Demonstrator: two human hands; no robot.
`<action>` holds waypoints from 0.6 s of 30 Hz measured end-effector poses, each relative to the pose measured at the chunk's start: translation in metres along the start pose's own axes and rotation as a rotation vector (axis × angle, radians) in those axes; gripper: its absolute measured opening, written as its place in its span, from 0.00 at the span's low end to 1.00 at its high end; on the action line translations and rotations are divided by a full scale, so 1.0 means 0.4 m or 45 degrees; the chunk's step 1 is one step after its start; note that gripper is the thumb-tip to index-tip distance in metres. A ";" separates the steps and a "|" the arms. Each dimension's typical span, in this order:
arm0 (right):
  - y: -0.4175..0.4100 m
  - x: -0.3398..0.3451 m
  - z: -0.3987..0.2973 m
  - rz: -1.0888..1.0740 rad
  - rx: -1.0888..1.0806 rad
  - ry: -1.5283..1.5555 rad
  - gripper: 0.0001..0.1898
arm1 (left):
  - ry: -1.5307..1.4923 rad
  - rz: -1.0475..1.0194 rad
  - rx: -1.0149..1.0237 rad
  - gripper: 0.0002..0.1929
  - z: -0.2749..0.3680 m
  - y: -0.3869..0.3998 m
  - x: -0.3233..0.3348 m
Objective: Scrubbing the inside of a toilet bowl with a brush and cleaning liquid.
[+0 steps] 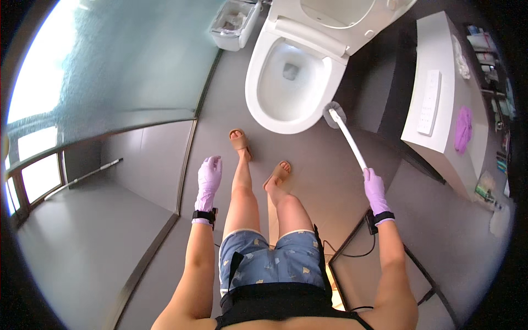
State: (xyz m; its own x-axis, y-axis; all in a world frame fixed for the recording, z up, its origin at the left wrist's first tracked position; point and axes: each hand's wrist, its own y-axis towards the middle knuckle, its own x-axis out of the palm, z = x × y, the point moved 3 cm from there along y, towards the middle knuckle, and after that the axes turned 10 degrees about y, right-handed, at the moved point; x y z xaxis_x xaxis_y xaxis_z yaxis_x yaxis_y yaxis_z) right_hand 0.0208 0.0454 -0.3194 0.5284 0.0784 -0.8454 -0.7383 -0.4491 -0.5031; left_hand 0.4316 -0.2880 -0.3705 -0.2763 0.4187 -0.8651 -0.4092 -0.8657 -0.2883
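Note:
My right hand (374, 187), in a lilac glove, grips the end of a white-handled toilet brush (350, 142). Its round grey bristle head (333, 119) is beside the right front rim of a white toilet (284, 127); whether the two touch I cannot tell. The seat and lid are raised, and a little water (291, 71) shows at the bottom of the bowl. My left hand (209, 177), gloved the same way, hangs over the floor left of my legs, holding nothing, its fingers loosely curled.
A lined waste bin (235, 24) stands left of the toilet by a frosted glass panel (144, 62). On the right, a white cabinet (429, 49) carries a white remote-like panel (430, 103) and a purple cloth (463, 130). A raised threshold (152, 243) runs along the left.

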 end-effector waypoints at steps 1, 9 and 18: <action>-0.014 0.004 -0.042 -0.006 0.039 0.136 0.19 | 0.019 -0.023 0.003 0.08 0.000 0.001 0.003; 0.020 0.129 -0.164 -0.028 0.106 -0.028 0.20 | -0.029 -0.149 0.078 0.09 0.022 0.112 -0.001; 0.337 0.030 -0.319 0.360 -0.027 -0.062 0.19 | 0.002 -0.314 0.160 0.10 0.030 0.294 -0.027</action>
State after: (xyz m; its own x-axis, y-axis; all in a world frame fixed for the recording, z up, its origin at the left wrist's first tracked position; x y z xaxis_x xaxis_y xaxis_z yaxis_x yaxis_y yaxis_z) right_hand -0.0189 -0.1279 -0.3746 0.2817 -0.0103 -0.9594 -0.8444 -0.4775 -0.2428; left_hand 0.3761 -0.3911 -0.3904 -0.1539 0.6119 -0.7758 -0.5686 -0.6970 -0.4369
